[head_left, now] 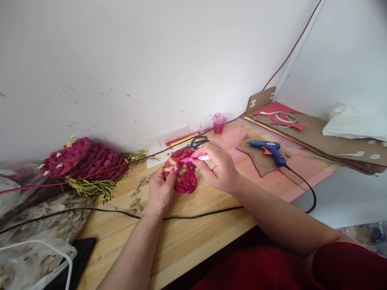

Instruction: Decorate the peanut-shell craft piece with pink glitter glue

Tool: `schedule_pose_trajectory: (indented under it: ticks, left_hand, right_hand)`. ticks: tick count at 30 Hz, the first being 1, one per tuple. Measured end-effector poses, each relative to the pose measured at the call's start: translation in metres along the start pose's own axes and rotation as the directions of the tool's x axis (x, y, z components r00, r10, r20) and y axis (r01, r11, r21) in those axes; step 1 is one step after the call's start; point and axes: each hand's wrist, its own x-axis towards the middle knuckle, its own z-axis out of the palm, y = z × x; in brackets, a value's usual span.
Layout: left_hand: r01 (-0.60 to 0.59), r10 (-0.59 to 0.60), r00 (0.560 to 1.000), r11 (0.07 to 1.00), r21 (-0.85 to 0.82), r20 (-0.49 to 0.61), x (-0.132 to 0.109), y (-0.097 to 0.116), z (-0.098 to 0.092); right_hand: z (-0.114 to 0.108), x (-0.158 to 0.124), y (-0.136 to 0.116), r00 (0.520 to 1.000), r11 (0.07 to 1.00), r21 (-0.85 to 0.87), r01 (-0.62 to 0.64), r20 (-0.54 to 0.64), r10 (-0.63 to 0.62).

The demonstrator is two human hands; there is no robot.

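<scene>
My left hand (160,189) grips the lower left edge of a round red disc (171,183), thumb on top. Peanuts in their shells cover the disc; many are painted magenta, and a few on the left are still tan. In my right hand (222,167) is a paintbrush (203,157) with a whitish, pink-stained handle, pinched between thumb and fingers. Its magenta tip is over the disc's upper part; I cannot tell whether it touches a peanut. Several loose peanuts (136,202) lie on the table left of my left hand.
A cup of magenta paint (219,123) stands by the wall, near black scissors (198,141). A blue glue gun (267,150) lies on cardboard at right, its cord crossing the table. Finished magenta discs (99,159) are stacked left, behind a bag of peanuts (57,209).
</scene>
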Motion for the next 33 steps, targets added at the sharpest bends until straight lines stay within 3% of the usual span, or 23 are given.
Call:
schedule_pose_trajectory:
  ticks: [33]
  left_hand:
    - [0.084, -0.086, 0.996, 0.978, -0.19, -0.003, 0.0008, 0.0029, 0.004]
  right_hand:
    - [0.0009, -0.0001, -0.001, 0.999, 0.999, 0.002, -0.039, -0.029, 0.039]
